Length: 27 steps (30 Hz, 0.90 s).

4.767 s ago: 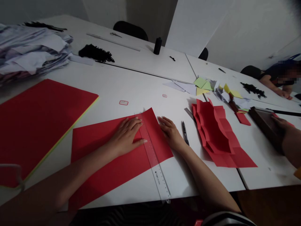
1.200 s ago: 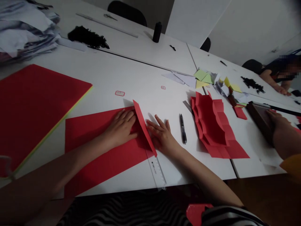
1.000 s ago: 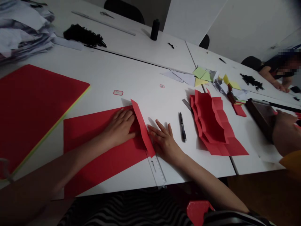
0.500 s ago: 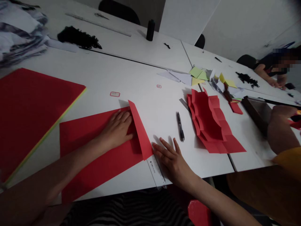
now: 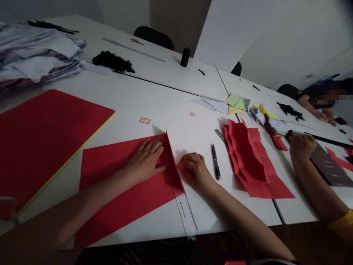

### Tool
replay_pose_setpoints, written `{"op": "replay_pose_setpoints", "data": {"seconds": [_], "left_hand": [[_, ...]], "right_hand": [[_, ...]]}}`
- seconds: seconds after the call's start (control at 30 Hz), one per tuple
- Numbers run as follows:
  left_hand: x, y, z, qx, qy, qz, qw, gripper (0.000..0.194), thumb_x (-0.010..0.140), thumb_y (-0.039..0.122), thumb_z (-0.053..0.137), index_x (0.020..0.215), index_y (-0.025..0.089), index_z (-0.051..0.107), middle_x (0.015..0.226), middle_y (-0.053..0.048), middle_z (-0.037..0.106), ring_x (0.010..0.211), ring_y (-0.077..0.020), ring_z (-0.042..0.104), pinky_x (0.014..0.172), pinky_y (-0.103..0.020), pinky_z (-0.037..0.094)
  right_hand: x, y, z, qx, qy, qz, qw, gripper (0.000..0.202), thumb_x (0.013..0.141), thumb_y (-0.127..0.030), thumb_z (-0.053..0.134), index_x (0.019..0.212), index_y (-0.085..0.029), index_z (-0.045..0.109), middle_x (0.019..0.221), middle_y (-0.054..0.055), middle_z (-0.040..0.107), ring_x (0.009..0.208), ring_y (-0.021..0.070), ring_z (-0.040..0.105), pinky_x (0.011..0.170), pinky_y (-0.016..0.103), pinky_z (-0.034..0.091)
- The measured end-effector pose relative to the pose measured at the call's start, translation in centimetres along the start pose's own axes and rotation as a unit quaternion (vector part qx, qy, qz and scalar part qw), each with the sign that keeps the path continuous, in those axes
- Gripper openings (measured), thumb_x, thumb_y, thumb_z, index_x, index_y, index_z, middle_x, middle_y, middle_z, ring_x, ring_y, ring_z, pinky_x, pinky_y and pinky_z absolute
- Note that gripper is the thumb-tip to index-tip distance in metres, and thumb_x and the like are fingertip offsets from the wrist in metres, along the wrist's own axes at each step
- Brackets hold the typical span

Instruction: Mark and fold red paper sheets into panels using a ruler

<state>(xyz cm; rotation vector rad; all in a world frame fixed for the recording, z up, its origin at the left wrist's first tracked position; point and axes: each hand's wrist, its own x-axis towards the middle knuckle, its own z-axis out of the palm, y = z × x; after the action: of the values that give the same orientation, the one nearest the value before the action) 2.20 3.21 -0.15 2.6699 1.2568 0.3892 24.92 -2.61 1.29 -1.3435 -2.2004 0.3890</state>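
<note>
A red paper sheet [image 5: 110, 160] lies in front of me, its right edge folded up into a narrow standing flap. My left hand [image 5: 147, 158] rests flat on the sheet, fingers stretched out, just left of the flap. On the flap's other side is my right hand [image 5: 195, 169], its fingers curled together and the tips at the flap's edge. A clear ruler [image 5: 186, 211] sticks out from beneath the sheet toward the table's front edge. To the right of my right hand lies a black pen [image 5: 215, 162].
A folded red paper piece [image 5: 248, 154] stands to the right, near a co-worker's arm [image 5: 311, 176]. At left is a stack of red sheets [image 5: 55, 136], with heaped white papers [image 5: 41, 55] behind. Black cords [image 5: 113, 62] and a dark bottle [image 5: 185, 57] are farther back.
The flap has swung from leaning right to nearly upright. My right hand has gone from spread fingers to curled ones against it. The co-worker's arm has reached forward. The view has tilted up.
</note>
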Motion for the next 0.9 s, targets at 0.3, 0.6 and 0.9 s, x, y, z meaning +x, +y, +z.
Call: {"op": "replay_pose_setpoints", "data": {"seconds": [0.3, 0.6, 0.9], "left_hand": [[-0.1, -0.1, 0.1, 0.002, -0.009, -0.001, 1.000, 0.048, 0.079, 0.038, 0.060, 0.119, 0.013, 0.052, 0.136, -0.017, 0.051, 0.132, -0.0337, 0.042, 0.116, -0.052, 0.023], [-0.4, -0.6, 1.1, -0.020, 0.030, 0.009, 0.999, 0.051, 0.080, 0.038, 0.055, 0.125, 0.015, 0.050, 0.135, -0.015, 0.051, 0.132, -0.0320, 0.041, 0.117, -0.048, 0.019], [-0.3, -0.5, 0.8, -0.018, 0.016, 0.007, 1.000, 0.054, 0.076, 0.034, 0.056, 0.126, 0.013, 0.048, 0.138, -0.016, 0.048, 0.134, -0.0330, 0.039, 0.117, -0.049, 0.018]], "right_hand": [[3.5, -0.1, 1.1, -0.019, 0.009, 0.018, 1.000, 0.019, 0.091, -0.015, 0.051, 0.088, -0.021, 0.068, 0.096, 0.004, 0.066, 0.093, 0.0192, 0.057, 0.090, 0.039, 0.035], [7.2, 0.4, 2.2, -0.044, 0.008, 0.050, 0.998, 0.021, 0.092, -0.016, 0.049, 0.090, -0.023, 0.069, 0.097, 0.004, 0.066, 0.097, 0.0202, 0.055, 0.091, 0.038, 0.034], [11.2, 0.9, 3.6, -0.069, 0.026, 0.081, 0.994, 0.023, 0.094, -0.019, 0.048, 0.090, -0.022, 0.070, 0.100, 0.006, 0.067, 0.101, 0.0227, 0.054, 0.090, 0.040, 0.034]]}}
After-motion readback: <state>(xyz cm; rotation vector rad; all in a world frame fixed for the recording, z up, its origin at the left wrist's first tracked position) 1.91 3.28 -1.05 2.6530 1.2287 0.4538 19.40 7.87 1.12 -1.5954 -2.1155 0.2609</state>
